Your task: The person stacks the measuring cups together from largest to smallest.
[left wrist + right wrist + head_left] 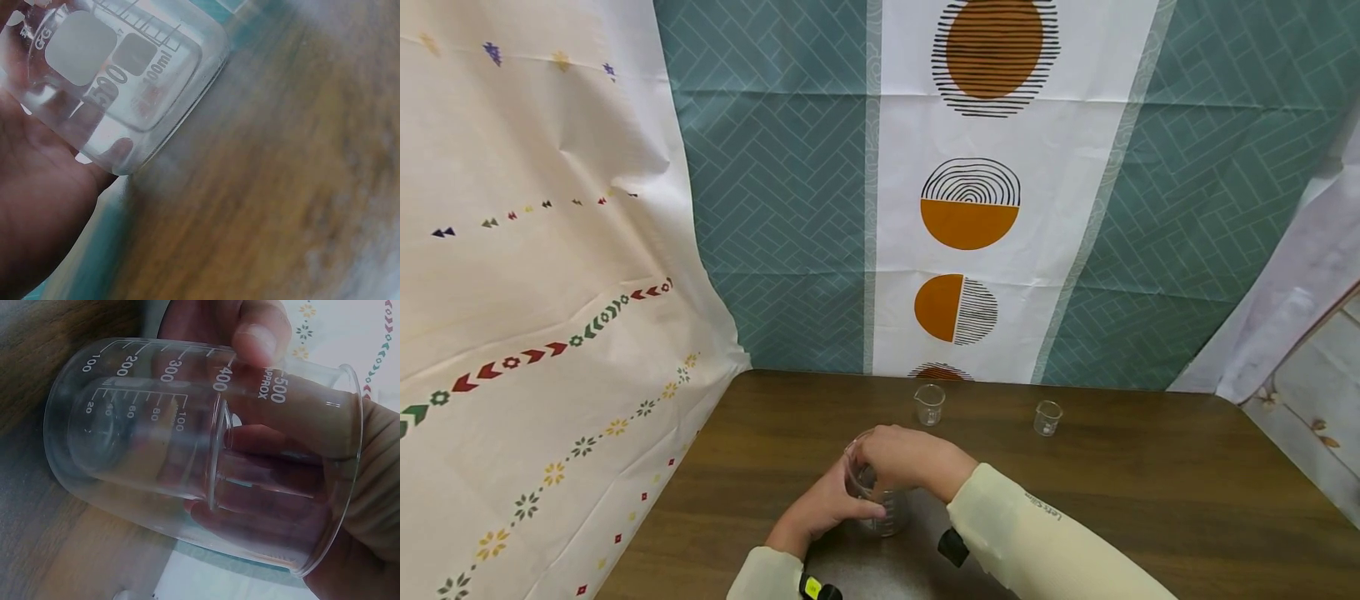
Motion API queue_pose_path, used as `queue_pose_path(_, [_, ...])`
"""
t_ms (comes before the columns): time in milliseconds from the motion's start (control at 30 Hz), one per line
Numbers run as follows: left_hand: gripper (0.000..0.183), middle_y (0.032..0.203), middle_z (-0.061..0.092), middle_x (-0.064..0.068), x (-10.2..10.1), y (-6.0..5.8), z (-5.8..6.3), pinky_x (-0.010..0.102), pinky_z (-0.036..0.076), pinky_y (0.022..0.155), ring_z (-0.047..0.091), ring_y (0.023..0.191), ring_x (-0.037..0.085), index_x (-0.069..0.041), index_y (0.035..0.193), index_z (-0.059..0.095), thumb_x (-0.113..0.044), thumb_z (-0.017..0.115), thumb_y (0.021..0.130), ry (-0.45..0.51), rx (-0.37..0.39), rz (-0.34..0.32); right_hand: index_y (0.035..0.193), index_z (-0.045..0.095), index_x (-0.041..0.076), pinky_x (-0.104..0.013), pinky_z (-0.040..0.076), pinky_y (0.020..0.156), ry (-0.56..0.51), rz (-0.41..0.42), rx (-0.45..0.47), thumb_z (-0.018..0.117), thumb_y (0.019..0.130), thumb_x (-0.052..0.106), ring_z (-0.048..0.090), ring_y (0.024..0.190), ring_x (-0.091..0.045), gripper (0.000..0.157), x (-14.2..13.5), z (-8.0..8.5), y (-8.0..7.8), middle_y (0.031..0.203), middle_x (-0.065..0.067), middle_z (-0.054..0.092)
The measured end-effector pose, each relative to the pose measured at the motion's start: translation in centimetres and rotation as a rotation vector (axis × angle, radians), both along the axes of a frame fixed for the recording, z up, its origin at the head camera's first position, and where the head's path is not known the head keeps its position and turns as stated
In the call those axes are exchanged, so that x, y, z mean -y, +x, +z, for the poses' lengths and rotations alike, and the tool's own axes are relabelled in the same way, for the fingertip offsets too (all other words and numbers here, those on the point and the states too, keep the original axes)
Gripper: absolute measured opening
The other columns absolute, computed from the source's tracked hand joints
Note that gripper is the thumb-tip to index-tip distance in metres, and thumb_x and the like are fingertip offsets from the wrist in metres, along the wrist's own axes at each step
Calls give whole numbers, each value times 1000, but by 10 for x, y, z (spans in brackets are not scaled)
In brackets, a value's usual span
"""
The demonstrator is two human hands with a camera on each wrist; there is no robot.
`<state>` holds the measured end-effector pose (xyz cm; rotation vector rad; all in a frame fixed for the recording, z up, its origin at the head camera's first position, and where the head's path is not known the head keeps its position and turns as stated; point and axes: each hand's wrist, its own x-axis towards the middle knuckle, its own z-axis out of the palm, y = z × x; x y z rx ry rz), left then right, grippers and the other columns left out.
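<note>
A large clear glass beaker (891,518) with white markings up to 500 stands at the front of the table. My left hand (829,506) grips its side, the thumb across the near wall. From above, my right hand (913,458) reaches through the beaker's mouth. In the right wrist view a smaller beaker (140,437), marked up to 100, is inside the large one near its bottom. The right fingers pinch the small beaker's rim, seen through the glass. In the left wrist view the left palm (44,206) lies against the large beaker's wall.
Two small glass beakers stand farther back on the brown wooden table (1150,483): one spouted beaker (929,406) near the middle and another beaker (1047,418) to its right. A patterned curtain (775,208) hangs behind the table, and a white cloth (550,333) on the left.
</note>
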<state>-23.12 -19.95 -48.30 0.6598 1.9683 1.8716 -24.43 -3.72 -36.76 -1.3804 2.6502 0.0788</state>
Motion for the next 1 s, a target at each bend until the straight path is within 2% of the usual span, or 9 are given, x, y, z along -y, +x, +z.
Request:
queue_pose_path(200, [95,158,24,7,0,0,-2,23,41,103,41,134,17,-21,154,12,-13,75,83,31,-9,-46,105,74,22,-20,51,86,-27,14,16,82,77,27,60,96,-2,30,-2,-1,0,103,12,69])
queue_pose_path(433, [96,158,26,5,1,1,-2,21,40,104,40,136,11,-22,154,11,-12,75,83,57,-8,-63,105,74,24,-18,50,82,-58,32,39,81,79,26,59,91,0,27,-4,-2,-3,100,14,69])
queue_pose_path(667, [97,162,19,3,1,-1,-1,17,35,107,31,143,10,-24,155,11,-11,75,82,88,-20,-84,104,74,25,-17,49,77,-76,33,62,80,80,26,58,85,1,25,-6,1,-3,96,15,70])
queue_pose_path(900, [99,162,19,2,1,-1,-3,17,35,107,29,145,12,-23,155,10,-13,77,82,63,2,-63,107,73,25,-22,50,88,-68,38,72,79,80,27,61,95,-1,27,-7,1,-3,101,16,70])
queue_pose_path(1000, [100,162,19,0,1,0,-2,23,34,111,26,147,18,-25,155,10,-15,77,82,44,6,-47,107,73,24,-24,50,91,-53,39,59,79,81,27,61,96,-2,27,-7,2,-2,100,16,70])
